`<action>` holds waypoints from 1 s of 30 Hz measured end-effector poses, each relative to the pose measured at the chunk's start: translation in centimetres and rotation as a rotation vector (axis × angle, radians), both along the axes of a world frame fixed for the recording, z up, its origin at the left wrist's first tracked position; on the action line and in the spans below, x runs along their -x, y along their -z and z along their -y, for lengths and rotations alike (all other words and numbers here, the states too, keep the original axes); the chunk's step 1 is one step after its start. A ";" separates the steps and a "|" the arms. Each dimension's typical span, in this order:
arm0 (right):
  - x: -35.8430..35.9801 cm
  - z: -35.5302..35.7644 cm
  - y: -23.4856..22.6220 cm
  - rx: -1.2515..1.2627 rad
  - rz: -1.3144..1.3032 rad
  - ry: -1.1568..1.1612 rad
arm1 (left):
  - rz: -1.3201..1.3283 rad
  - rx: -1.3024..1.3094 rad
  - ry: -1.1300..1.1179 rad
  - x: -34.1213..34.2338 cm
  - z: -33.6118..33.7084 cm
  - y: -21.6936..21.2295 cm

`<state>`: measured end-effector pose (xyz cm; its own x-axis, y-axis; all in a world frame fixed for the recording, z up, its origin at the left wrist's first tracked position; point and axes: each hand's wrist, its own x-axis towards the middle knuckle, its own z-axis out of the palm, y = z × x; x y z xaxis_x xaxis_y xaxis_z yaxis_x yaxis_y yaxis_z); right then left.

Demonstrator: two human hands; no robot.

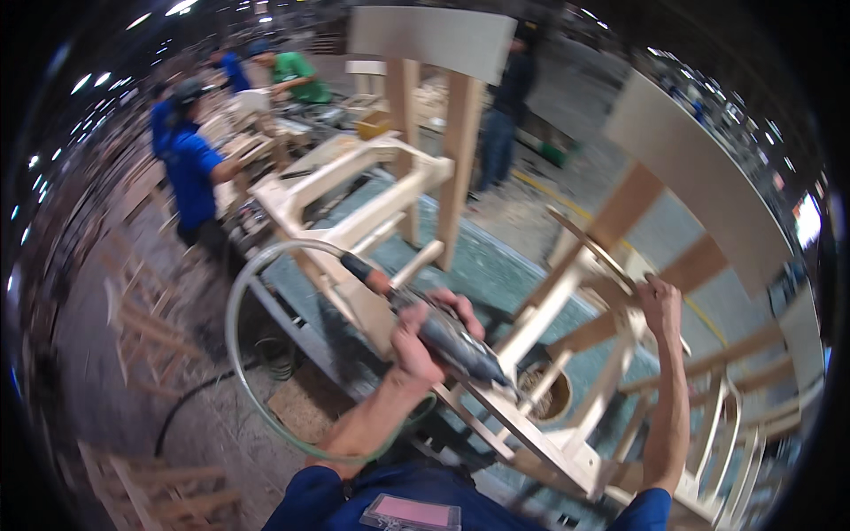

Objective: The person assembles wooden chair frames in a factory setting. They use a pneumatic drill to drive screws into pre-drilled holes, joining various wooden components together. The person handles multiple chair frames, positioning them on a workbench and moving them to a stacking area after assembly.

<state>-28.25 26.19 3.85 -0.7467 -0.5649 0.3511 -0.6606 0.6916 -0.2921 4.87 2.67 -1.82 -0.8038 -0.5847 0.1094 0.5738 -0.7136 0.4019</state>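
Note:
My left hand (418, 343) is wrapped round a grey and black air-powered driver (456, 343). Its narrow tip points down and right, near the front rail of a bare wooden chair frame (553, 447). From its orange end a clear hose (235, 301) loops away left and back under my forearm. My right hand (660, 305) is closed on the chair frame, where the side rail meets the back posts; the exact part under the fingers is blurred. The chair's wide pale backrest (699, 173) tilts up to the right.
A second chair frame (398, 190) stands on the green-topped bench (482, 257). A round tub (551, 394) of small pieces shows beneath the near chair's rails. More frames (735, 416) crowd the right. Co-workers (190, 168) work at the far left; another person (509, 115) stands behind the bench.

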 end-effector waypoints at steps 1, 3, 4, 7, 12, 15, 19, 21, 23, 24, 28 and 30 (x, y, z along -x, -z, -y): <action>1.9 0.2 0.3 -0.036 0.002 -0.025 | -0.094 -0.044 0.073 -1.1 -1.0 -0.1; 5.8 -1.2 1.6 -0.220 -0.089 -0.019 | -0.296 0.026 0.080 -3.8 -1.8 0.1; 6.9 -1.3 2.0 -0.357 -0.178 -0.006 | -0.390 0.056 0.069 -5.5 -1.9 -0.2; 6.4 2.5 3.1 -0.372 -0.011 -0.091 | -0.398 0.194 -0.180 -12.0 -1.0 -0.8; 5.1 2.2 1.4 -0.411 -0.259 -0.099 | -0.349 0.251 -0.573 -19.9 1.0 -0.3; 1.0 4.2 -1.3 -0.301 -0.174 -0.071 | -0.345 0.278 -0.658 -22.9 2.6 0.7; -8.1 8.8 -8.2 -0.216 -0.311 -0.194 | -0.349 0.265 -0.671 -24.3 5.9 1.4; -14.1 12.8 -12.6 -0.135 -0.174 -0.196 | -0.358 0.283 -0.623 -23.9 8.3 1.3; -16.4 15.2 -14.7 -0.025 -0.181 -0.262 | -0.393 0.275 -0.552 -23.6 10.8 1.5; -17.5 17.1 -15.4 -0.036 -0.093 -0.294 | -0.399 0.275 -0.523 -23.5 12.0 1.6; -21.7 26.6 -13.1 -0.042 0.136 -0.273 | -0.385 0.252 -0.475 -25.5 17.5 1.4; -22.1 32.2 -10.1 -0.271 0.039 -0.278 | -0.344 0.253 -0.487 -27.1 20.5 1.2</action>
